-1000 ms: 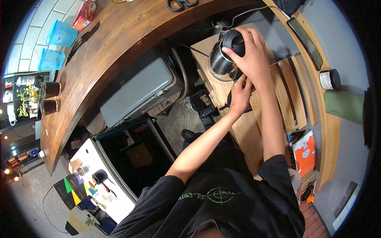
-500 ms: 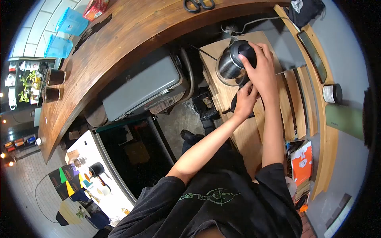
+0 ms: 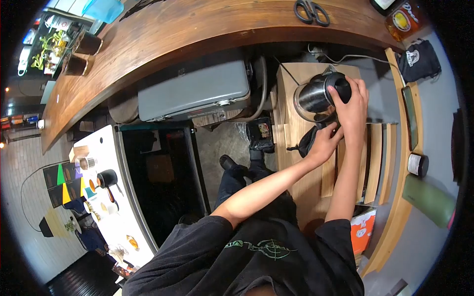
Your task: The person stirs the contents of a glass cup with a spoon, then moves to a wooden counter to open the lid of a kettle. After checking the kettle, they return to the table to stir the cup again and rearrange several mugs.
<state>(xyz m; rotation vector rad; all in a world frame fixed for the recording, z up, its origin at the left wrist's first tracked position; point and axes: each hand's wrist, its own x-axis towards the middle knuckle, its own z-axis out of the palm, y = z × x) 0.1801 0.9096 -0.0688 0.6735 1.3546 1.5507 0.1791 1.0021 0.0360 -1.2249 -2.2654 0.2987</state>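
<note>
A steel electric kettle (image 3: 313, 97) with a black lid stands tilted in view on a light wooden surface (image 3: 291, 74). My right hand (image 3: 353, 106) is closed over the lid, its thumb on the near side and fingers wrapped round the far side. My left hand (image 3: 326, 144) has its fingers bent at the kettle's dark handle (image 3: 323, 118); the exact grip is partly hidden. Under the left wrist lies a black cloth-like item (image 3: 307, 141).
A wooden counter (image 3: 197, 32) curves across the top, with scissors (image 3: 311, 12) on it. Below stands a grey toolbox-like case (image 3: 192, 93). On the right ledge are a phone (image 3: 410, 118), a dark jar (image 3: 417, 165) and a green bottle-like object (image 3: 428, 194). A cable (image 3: 355, 56) runs behind the kettle.
The camera view has shifted, so the kettle and both hands appear lower and further right. Both hands keep their places on the kettle, right on the lid, left by the handle.
</note>
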